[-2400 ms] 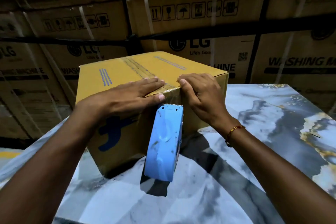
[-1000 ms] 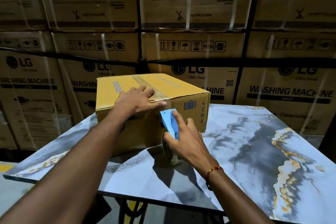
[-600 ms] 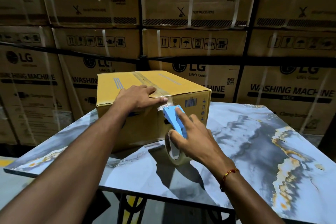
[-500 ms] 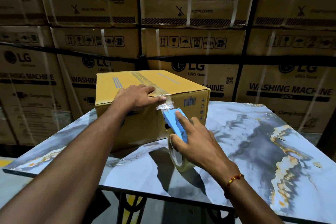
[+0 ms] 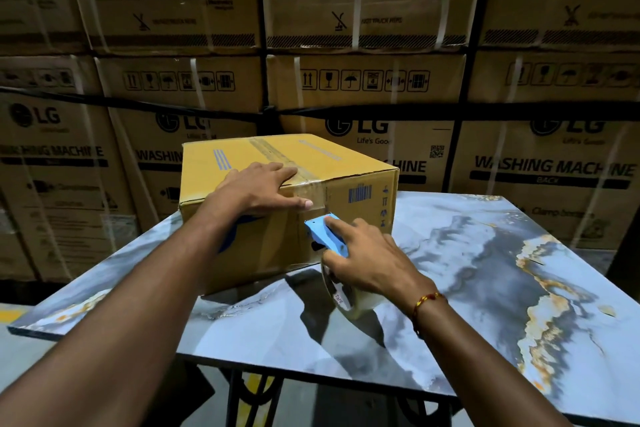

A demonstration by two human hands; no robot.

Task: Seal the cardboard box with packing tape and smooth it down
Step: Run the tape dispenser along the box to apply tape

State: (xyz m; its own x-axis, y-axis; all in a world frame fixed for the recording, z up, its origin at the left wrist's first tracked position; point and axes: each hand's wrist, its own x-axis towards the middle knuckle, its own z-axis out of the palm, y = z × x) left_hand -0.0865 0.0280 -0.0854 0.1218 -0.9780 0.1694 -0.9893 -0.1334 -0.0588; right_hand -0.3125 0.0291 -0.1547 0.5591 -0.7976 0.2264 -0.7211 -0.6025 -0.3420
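A yellow-brown cardboard box (image 5: 349,166) with blue markings stands on the marble-patterned table (image 5: 485,288). Clear packing tape (image 5: 313,189) runs along the top seam and folds over the near top edge onto the side. My left hand (image 5: 258,189) lies flat on the box's near top edge, fingers spread, thumb pressing the tape end on the side. My right hand (image 5: 367,258) grips a blue tape dispenser (image 5: 327,236) with its clear roll (image 5: 343,300), held just off the box's side, below the tape end. The dispenser's blade end points up toward the box.
A wall of large strapped washing-machine cartons (image 5: 381,80) rises close behind the table. The table's near edge (image 5: 277,371) runs in front of me with a dark metal frame beneath. Bare tabletop stretches to the right of the box.
My right hand took hold of the dispenser and drew it down and away from the box's top edge. A tape end now lies on the side. My left hand stayed on the box.
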